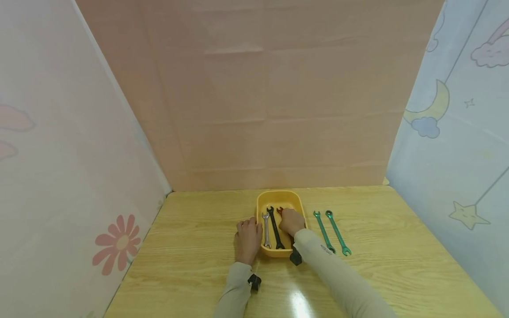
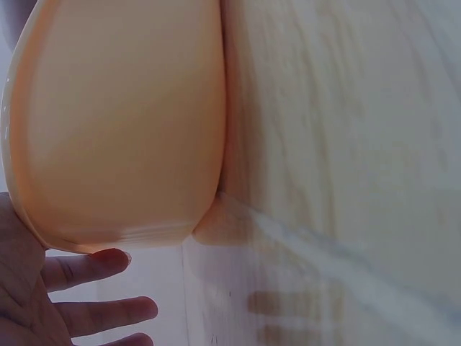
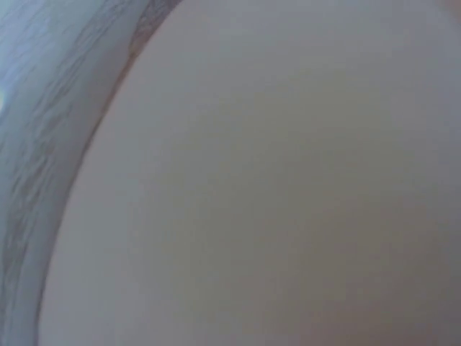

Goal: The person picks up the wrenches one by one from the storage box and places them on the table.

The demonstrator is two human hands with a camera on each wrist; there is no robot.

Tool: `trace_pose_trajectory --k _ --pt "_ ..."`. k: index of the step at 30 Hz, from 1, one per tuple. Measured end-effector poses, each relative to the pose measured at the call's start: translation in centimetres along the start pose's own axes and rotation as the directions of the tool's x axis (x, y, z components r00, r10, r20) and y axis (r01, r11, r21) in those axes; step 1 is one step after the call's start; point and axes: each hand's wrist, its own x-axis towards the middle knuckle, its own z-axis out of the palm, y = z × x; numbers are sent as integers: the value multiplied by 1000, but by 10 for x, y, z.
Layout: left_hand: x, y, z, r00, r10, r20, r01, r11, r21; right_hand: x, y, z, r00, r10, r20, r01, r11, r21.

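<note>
The wrenches are slim and double-ended: a silver wrench point(image 1: 266, 230), a longer black wrench point(image 1: 275, 227) and a reddish wrench point(image 1: 279, 210) lie inside a yellow, round-cornered tray point(image 1: 280, 192), while a green wrench point(image 1: 324, 232) and a second green wrench point(image 1: 338, 233) lie side by side on the bench point(image 1: 191, 247) just right of it, turned opposite ways. That makes five wrenches, three in and two out, and one tray. The fingers of my right hand point(image 1: 292, 222) are curled round the reddish one, covering most of it. Those of my left hand point(image 1: 248, 238) are extended, gripping nothing, set against the tray's left side. Only the head view shows the wrenches; my left wrist's view adds the tray's smooth outer wall and three spread fingers, and my right wrist's is mostly a pale, blurred surface.
</note>
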Motion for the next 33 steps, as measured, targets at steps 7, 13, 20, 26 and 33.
trace_pose_trajectory --k 7,13,20,26,33 --pt "-2 0 0 1000 -1 -6 1 1000 10 -3 1 -4 1000 -26 -17 27 995 97" --pt "0 0 -2 1000 -7 -14 7 1000 16 -8 -5 -19 999 -34 -26 39 978 206" --pt "-2 1 -3 1000 -16 7 16 1000 0 -11 -8 -22 1000 -7 2 6 981 192" --pt "-4 1 -2 1000 -17 2 17 1000 -1 -13 -7 -20 1000 -15 -2 15 980 199" --pt "-4 -1 0 1000 16 -22 -16 1000 -3 -14 -8 -21 1000 -3 11 1 976 218"
